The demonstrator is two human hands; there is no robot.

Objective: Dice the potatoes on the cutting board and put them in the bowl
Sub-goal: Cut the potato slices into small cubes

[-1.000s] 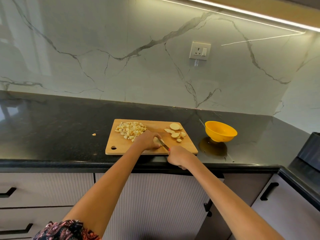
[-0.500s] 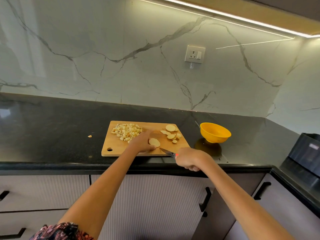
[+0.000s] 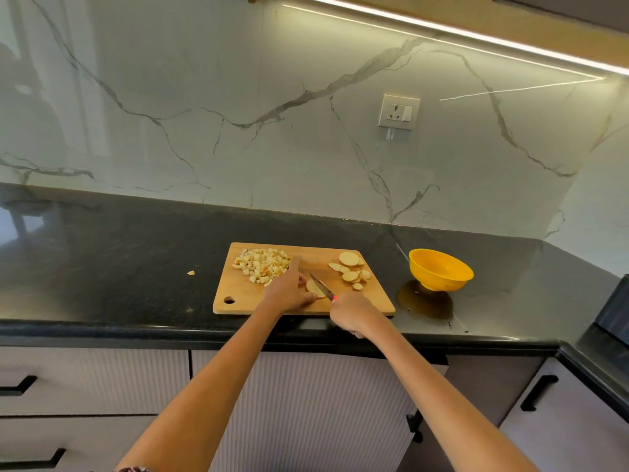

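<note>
- The right hand (image 3: 354,315) is clenched round the handle of a knife (image 3: 321,287), whose blade angles up and to the left over a potato slice (image 3: 313,288) near the front middle of the cutting board (image 3: 245,294). Only a spot of red shows of the handle at the hand's top.
- The left hand (image 3: 289,289) steadies that slice: the thumb and curled fingers pinch it from the left while the forefinger points straight out toward the back of the board. Whether the blade edge is already in the slice or just resting on it is too small to tell.
- Left of the hands, at the board's back left corner, lies a heap of diced potato (image 3: 262,264). I judge this the larger share of the work, already done.
- Right of the hands sits a small cluster of uncut round slices (image 3: 350,272), the largest at the back. These, with the slice under the knife, are what is left to dice.
- The yellow bowl (image 3: 440,272) stands on the dark countertop (image 3: 119,260), just beyond the board's right edge. No potato shows inside it, so the transfer seems not to have started.
- One stray potato bit (image 3: 191,273) lies on the countertop, left of the board.
- By my reckoning, the dicing is well past halfway, and the whole moving step remains.
</note>
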